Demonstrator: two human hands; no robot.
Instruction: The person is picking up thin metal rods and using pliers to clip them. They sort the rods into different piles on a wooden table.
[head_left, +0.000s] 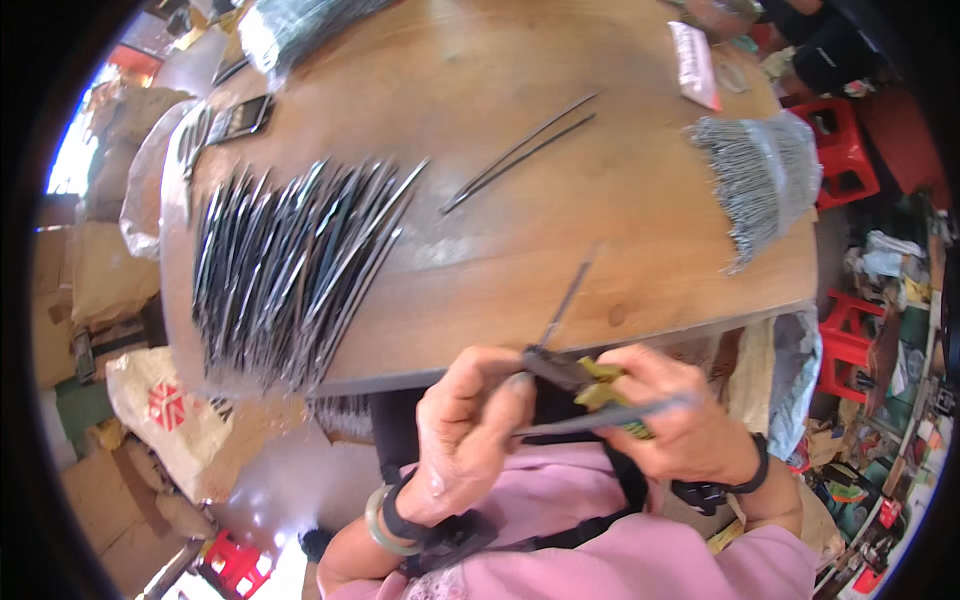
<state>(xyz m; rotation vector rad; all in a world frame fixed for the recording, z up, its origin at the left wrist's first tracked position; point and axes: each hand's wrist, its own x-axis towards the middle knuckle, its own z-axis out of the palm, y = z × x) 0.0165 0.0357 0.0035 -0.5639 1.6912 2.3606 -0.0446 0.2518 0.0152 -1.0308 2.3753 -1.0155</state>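
Note:
My left hand [472,415] is closed in a pinch, thumb and forefinger at the dark head of a plier-like tool. My right hand [675,410] is wrapped round the yellow-green handles of this plier-like tool [600,385]. A thin dark rod [568,305] points up from the tool's head over the table's near edge, its far end blurred. A grey strip [610,415] crosses between my hands; I cannot tell which of them holds it. On the table to the left lies a wide pile of thin dark rods [290,270]. Two more rods [520,155] lie apart near the middle.
A plastic-wrapped bundle of thin grey rods [755,185] lies at the wooden table's [640,200] right edge. Scissors [192,140] and a phone-like black device [245,120] rest at the far left. Red stools [850,345] stand to the right; a printed sack [175,415] lies lower left.

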